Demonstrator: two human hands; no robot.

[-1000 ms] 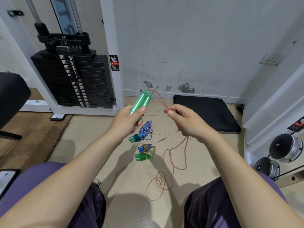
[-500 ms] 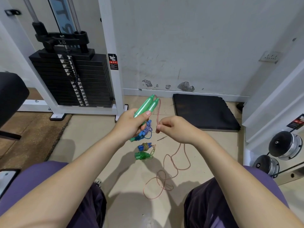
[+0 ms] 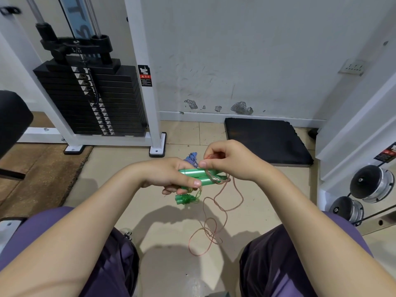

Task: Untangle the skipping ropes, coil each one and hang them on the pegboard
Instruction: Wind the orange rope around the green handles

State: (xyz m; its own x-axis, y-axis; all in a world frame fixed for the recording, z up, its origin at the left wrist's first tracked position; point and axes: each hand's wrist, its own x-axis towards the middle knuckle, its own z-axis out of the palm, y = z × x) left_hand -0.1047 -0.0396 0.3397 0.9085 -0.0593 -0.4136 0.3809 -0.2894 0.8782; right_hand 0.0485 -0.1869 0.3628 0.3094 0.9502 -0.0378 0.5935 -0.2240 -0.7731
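My left hand grips two green handles side by side, lying level and pointing right. A thin pink rope runs from them; a loop of it lies around the handles' right part, and the rest trails in loose curls on the floor between my knees. My right hand pinches the rope just above the handles. On the floor behind, a coiled blue-and-white rope shows partly above my left hand, and another coiled rope with green handles lies just below it. No pegboard is in view.
A white weight machine with a black weight stack stands at the back left. A black mat lies against the wall on the right. Chrome dumbbells sit on a rack at the right. A black seat pad is at the left.
My left hand lowered the green handles and turned them from pointing up to lying level. My right hand came in close and brought the pink rope around the handles.
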